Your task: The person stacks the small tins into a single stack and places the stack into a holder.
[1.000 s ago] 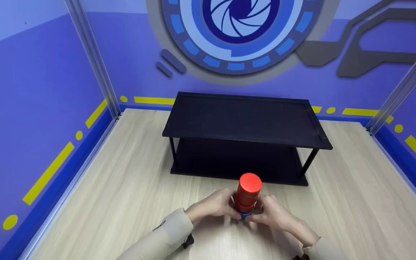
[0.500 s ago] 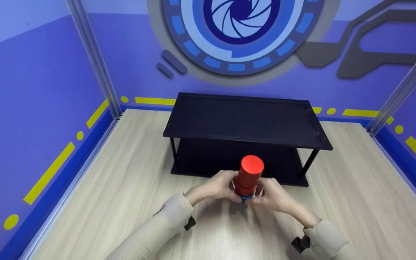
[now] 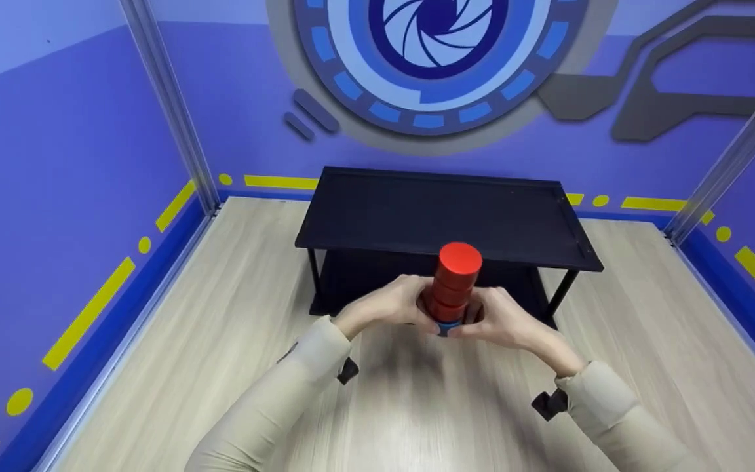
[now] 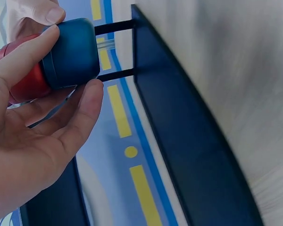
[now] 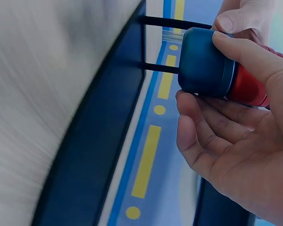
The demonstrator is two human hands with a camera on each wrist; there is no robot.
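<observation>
Both hands hold a red and blue stack of cylinders (image 3: 457, 278) upright in the air, in front of the black two-tier shelf (image 3: 443, 213). Its blue bottom piece (image 4: 74, 52) has rounded edges; several red pieces sit above it. My left hand (image 3: 394, 301) grips the lower part from the left, thumb across the front and fingers curled behind. From the other side my right hand (image 3: 505, 320) grips the same part, thumb on the blue piece. The two thumb tips are close together in the wrist views. In the head view the red top overlaps the shelf's upper tier.
The shelf stands on a light wood table (image 3: 253, 262), its upper tier carried on thin posts (image 3: 561, 294) over a lower tier (image 5: 113, 113). Blue printed walls (image 3: 246, 98) with metal corner rails (image 3: 171, 105) enclose the back and sides.
Both hands have raised the stack and moved it forward toward the shelf, so its red top now overlaps the upper tier's front edge. The grip looks the same and the shelf has not moved.
</observation>
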